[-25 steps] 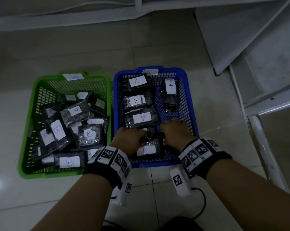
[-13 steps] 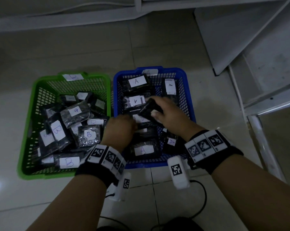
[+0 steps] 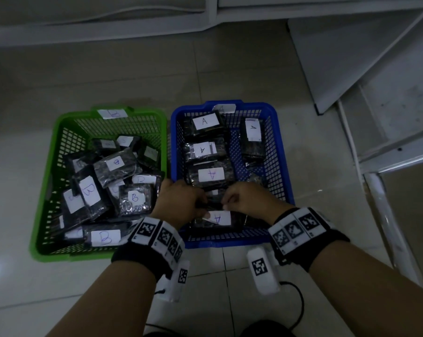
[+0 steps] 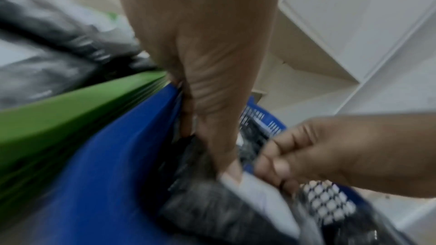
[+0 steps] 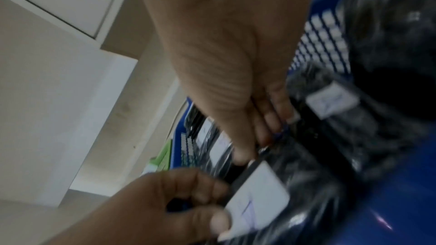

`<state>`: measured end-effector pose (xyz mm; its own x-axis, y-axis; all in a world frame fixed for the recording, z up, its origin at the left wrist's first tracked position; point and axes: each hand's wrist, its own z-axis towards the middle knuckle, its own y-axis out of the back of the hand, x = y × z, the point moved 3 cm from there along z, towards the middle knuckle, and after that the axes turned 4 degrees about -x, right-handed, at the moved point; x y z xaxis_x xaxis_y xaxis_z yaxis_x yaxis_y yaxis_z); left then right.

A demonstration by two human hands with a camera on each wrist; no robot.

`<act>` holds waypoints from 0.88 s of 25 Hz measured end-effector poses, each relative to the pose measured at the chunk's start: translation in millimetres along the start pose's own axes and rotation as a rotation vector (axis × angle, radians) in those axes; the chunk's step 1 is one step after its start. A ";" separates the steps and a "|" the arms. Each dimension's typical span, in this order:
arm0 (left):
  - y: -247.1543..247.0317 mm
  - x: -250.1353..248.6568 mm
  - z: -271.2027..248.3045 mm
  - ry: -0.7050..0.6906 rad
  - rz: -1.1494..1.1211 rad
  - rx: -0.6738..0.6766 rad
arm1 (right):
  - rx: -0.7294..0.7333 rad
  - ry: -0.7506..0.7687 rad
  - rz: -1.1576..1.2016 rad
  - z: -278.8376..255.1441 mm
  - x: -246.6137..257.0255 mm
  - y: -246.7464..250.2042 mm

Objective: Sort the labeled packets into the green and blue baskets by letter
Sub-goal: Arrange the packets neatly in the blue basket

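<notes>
Two baskets stand side by side on the floor. The green basket [image 3: 147, 112] on the left holds several dark packets labelled B [image 3: 134, 197]. On the right, the blue basket [image 3: 254, 105] holds several packets labelled A [image 3: 204, 121]. Both hands are at the near end of the blue basket on one dark packet with a white A label [image 3: 219, 218]. My left hand [image 3: 203, 210] grips its left side, thumb on the label [image 4: 259, 189]. My right hand [image 3: 226, 203] pinches its far edge between thumb and fingers [image 5: 271, 124]. Both wrist views are blurred.
White shelving runs along the back wall and a white cabinet panel [image 3: 351, 57] leans at the right. A white frame leg [image 3: 387, 227] stands right of the blue basket. A black cable [image 3: 300, 305] lies on the tiled floor near my arms.
My right hand has come back from the middle of the blue basket to its near end. Both hands now meet on the A packet there.
</notes>
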<state>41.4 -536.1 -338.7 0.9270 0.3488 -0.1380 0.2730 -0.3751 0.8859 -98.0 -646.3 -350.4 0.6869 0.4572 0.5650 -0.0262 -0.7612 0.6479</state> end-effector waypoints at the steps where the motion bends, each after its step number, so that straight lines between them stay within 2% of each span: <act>1: 2.3 -0.2 1.7 0.001 -0.011 0.014 | -0.084 -0.028 -0.052 0.1 -7.1 9.1; 3: 6.9 -2.0 8.5 0.006 -0.041 0.021 | -0.179 -0.129 -0.202 1.4 -21.7 21.6; 6: 11.7 -7.3 21.5 0.036 -0.084 -0.062 | 0.010 -0.287 -0.320 5.0 -35.7 12.3; 8: 10.5 -10.4 25.1 0.017 -0.139 -0.148 | 0.034 -0.239 -0.266 8.8 -35.7 4.5; 10: 7.4 -11.9 25.2 -0.030 -0.166 -0.204 | -0.028 -0.181 -0.172 11.7 -33.9 12.6; 14: 2.4 -10.3 25.2 -0.055 -0.179 -0.164 | -0.154 -0.185 -0.032 19.2 -39.5 34.1; 17: -0.7 -7.1 25.6 -0.055 -0.137 -0.158 | -0.078 -0.218 -0.144 23.7 -41.9 23.0; 20: -1.7 -6.7 24.0 -0.070 -0.092 -0.245 | -0.017 -0.224 -0.316 21.9 -40.1 18.4; 22: -2.8 -7.0 25.0 -0.066 -0.092 -0.276 | 0.004 -0.213 -0.292 17.0 -33.9 22.8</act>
<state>40.6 -559.1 -351.2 0.9189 0.3104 -0.2437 0.2846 -0.0934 0.9541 -109.5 -687.0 -363.5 0.8008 0.5501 0.2369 0.1961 -0.6146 0.7640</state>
